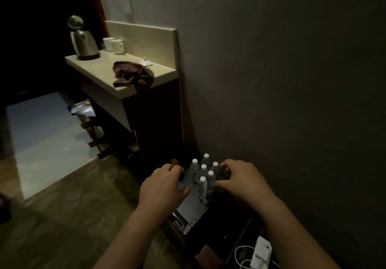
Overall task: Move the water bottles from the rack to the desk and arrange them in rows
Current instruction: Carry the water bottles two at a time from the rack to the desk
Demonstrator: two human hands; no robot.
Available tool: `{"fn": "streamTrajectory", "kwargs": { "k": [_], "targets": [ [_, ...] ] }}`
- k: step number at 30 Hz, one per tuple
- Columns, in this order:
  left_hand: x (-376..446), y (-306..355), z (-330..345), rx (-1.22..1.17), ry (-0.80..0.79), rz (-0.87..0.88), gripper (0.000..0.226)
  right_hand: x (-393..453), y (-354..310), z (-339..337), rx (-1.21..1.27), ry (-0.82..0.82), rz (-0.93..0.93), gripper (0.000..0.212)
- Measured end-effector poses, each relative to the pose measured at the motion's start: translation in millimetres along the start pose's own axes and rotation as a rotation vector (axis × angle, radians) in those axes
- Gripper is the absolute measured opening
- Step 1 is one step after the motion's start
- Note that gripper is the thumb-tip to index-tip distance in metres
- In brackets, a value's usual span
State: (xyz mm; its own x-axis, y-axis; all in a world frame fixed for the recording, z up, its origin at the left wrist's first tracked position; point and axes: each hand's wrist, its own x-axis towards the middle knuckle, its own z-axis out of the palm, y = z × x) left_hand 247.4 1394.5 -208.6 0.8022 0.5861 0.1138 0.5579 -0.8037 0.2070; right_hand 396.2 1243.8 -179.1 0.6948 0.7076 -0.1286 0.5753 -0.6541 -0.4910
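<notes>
Six water bottles (203, 177) with white caps stand close together on a low rack (189, 210) by the wall. They sit right between the two hands. The left hand (164, 185) is just left of the bottles, with its fingers curled down at the edge of the rack; it is too dark to tell if this grip holds anything. The right hand (240, 182) is just right of the bottles, fingers curled too, and its grip is also hard to make out. The bottle labels are too small and dim to read. Far past the hands, up and to the left, is the bench (123, 74). On it are a shiny kettle (83, 41), two white cups (113, 44) and a dark cloth (133, 74). A white charger (261, 252) lies near the right arm.
</notes>
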Motion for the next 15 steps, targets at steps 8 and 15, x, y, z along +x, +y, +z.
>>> {"fn": "streamTrajectory", "kwargs": {
  "k": [8, 15],
  "targets": [
    [111.9, -84.9, 4.1, -0.020, -0.063, 0.234, 0.051, 69.5, -52.7, 45.6, 0.046, 0.032, 0.259, 0.054],
    [187.9, -101.6, 51.7, -0.059, -0.163, 0.345, 0.058, 112.8, -47.2, 71.5, 0.077, 0.076, 0.381, 0.049]
  ]
}}
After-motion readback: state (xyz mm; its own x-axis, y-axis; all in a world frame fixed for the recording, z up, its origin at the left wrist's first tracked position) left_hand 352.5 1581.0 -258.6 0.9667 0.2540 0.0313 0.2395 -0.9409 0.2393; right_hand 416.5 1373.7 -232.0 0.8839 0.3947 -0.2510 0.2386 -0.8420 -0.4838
